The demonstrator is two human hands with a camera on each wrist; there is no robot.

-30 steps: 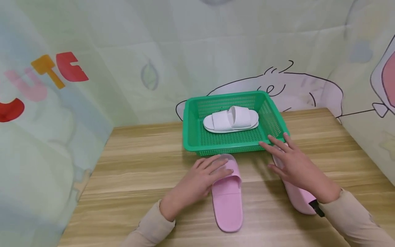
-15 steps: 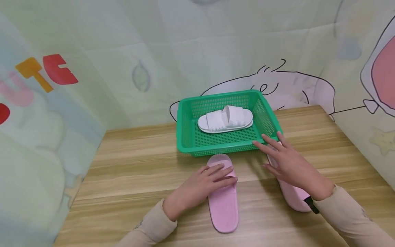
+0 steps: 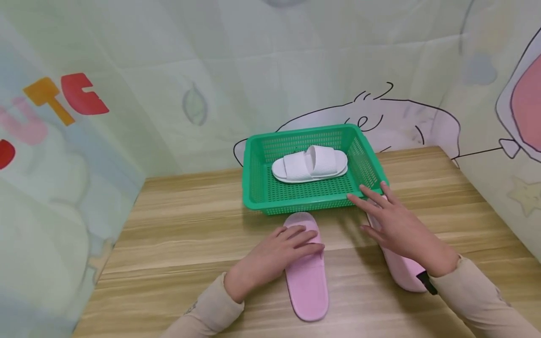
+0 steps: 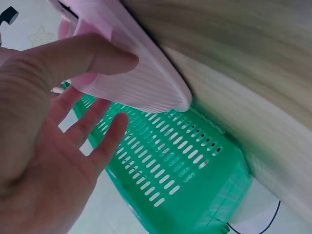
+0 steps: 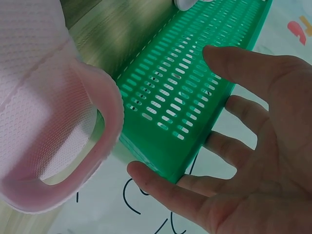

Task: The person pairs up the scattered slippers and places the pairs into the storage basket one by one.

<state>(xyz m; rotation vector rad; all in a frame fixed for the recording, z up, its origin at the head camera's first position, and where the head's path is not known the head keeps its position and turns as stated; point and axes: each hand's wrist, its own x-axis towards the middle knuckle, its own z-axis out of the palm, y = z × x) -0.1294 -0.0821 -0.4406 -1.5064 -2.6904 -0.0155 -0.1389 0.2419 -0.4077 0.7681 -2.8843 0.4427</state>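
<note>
A pink slide slipper (image 3: pixel 307 291) lies sole-down on the table, its toe toward the basket. Over its strap, my left hand (image 3: pixel 270 256) has its fingers extended and loosely bent. In the left wrist view, the thumb (image 4: pixel 109 58) overlaps the slipper's ribbed toe end (image 4: pixel 151 80), and the other fingers are spread apart from it. To the right is a second pink slipper (image 3: pixel 403 270), partly hidden under my right hand (image 3: pixel 401 225). That hand's fingers are spread, with the tips right at the basket's near right rim. The right wrist view shows this slipper's strap (image 5: pixel 112 107) beside the basket.
A green plastic basket (image 3: pixel 310 205) with slotted walls stands at the back of the wooden table (image 3: pixel 190 225). Inside it lies a pair of white slippers (image 3: pixel 296 166). A printed cloth backdrop (image 3: pixel 148 94) hangs behind the table and along both sides.
My left hand has shifted toward the heel and right edge of the left slipper, its fingers now covering the strap opening. The right hand holds the same pose. The head view has turned slightly right.
</note>
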